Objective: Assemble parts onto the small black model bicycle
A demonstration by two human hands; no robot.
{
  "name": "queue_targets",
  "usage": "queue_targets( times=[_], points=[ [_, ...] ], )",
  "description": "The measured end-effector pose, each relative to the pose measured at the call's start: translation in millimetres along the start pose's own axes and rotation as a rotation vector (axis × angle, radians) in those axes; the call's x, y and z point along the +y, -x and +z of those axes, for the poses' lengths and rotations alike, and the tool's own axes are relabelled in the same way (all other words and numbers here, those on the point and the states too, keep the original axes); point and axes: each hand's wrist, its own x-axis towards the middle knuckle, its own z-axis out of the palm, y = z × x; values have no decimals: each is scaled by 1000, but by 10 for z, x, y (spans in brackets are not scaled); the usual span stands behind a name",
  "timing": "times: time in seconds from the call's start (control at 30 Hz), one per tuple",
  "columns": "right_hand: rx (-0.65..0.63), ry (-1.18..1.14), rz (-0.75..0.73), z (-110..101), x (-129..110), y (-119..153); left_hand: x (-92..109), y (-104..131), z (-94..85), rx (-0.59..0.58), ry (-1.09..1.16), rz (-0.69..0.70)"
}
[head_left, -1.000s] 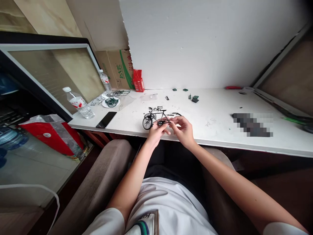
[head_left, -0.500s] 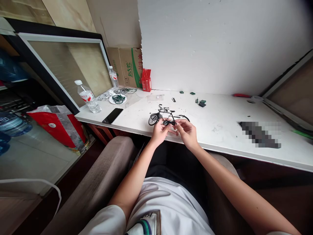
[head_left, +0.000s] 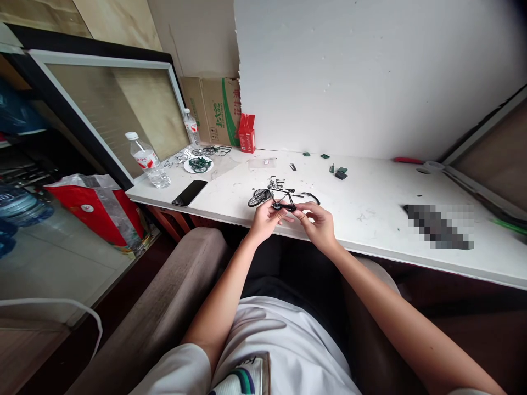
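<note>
A small black model bicycle (head_left: 283, 198) is held between my two hands over the front edge of the white table (head_left: 222, 192). Its front wheel points left, and no rear wheel shows on it. My left hand (head_left: 265, 220) is closed on the lower middle of the frame, near the crank. At the rear end of the frame, my right hand (head_left: 316, 224) pinches with thumb and fingers; any small part between them is too small to make out. Just behind the right hand lies a curved black strip (head_left: 312, 197), resembling a mudguard.
At the left stand two water bottles (head_left: 147, 160), a plate with green parts (head_left: 208, 165) and a phone (head_left: 190, 193). A red box (head_left: 247, 133) and a carton (head_left: 218, 112) are at the wall. Small green pieces (head_left: 341, 173) lie at the back; a blurred dark object (head_left: 438, 227) is right.
The model bicycle has tilted over, so its wheel and frame look flatter. Both hands have shifted slightly while keeping their grip.
</note>
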Motion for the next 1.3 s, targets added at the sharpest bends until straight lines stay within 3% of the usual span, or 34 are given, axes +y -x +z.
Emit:
queue_targets(
  times=[0.23, 0.5, 0.87, 1.07, 1.3],
  points=[
    [30, 210, -273, -34, -50, -13, -29, 10, 5, 42, 68, 28],
    [1, 392, -322, -53, -4, 14, -73, -12, 51, 114, 107, -3],
    [-229, 869, -614, -129, 11, -12, -121, -20, 0, 63, -140, 76],
    [-350, 920, -641, -183, -55, -64, -114, -22, -61, 29, -244, 57],
    [-315, 927, -675, -164, -82, -56, -147, -46, -94, -2, -299, 62]
  ],
)
